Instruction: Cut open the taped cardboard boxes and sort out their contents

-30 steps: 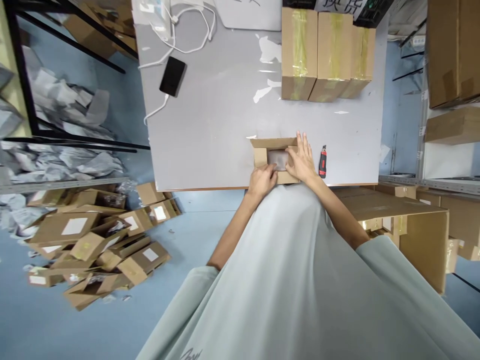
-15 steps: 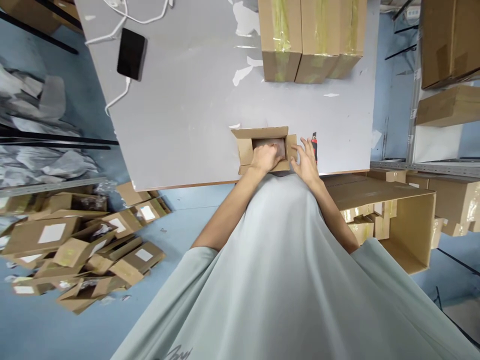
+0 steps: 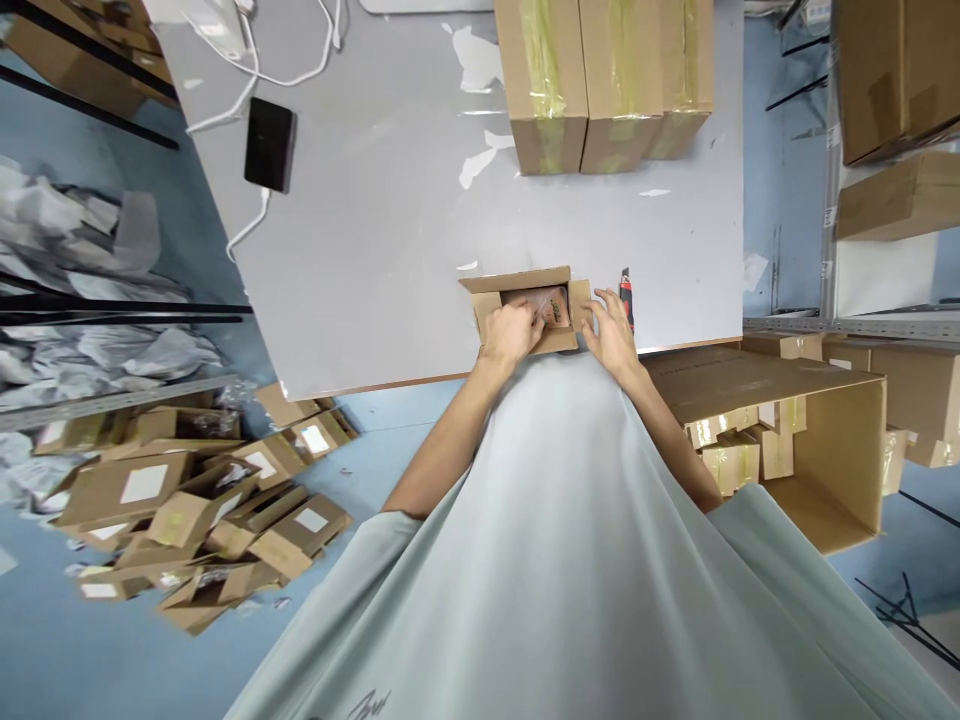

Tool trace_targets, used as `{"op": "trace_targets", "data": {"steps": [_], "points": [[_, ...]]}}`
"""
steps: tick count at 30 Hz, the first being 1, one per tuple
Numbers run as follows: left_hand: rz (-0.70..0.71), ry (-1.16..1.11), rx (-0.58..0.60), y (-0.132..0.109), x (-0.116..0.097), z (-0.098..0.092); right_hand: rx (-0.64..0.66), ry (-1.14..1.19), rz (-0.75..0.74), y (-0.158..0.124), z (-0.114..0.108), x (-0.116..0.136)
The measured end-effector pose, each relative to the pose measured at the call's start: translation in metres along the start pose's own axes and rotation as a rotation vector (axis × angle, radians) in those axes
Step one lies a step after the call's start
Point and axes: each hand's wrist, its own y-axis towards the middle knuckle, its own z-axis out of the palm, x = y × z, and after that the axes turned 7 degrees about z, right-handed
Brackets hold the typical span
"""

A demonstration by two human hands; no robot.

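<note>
The left hand is curled in the open box mid-frame, I can't tell if gripping; the right hand, loosely open and empty, is by its right flap, near a red cutter

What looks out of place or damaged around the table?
The heap of cardboard boxes on the floor at left looks disorderly: several lie tilted, some with flaps open. The tabletop has ragged white patches, perhaps peeling or stuck scraps. The red-and-black cutter lies loose beside the right hand, a possible hazard.
</note>
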Motion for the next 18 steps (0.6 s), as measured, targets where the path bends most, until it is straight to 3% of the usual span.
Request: {"op": "trace_targets", "data": {"steps": [9,14,18], "points": [[-0.05,-0.112,-0.165,-0.045,0.018,0.009,-0.014,-0.099,-0.041,0.006,0.0,0.006],[-0.051,-0.2,-0.283,-0.048,0.02,0.015,0.043,-0.155,-0.016,0.019,0.007,0.02],[0.046,-0.205,-0.262,-0.042,0.027,0.02,0.092,-0.234,0.051,0.032,0.011,0.036]]}}
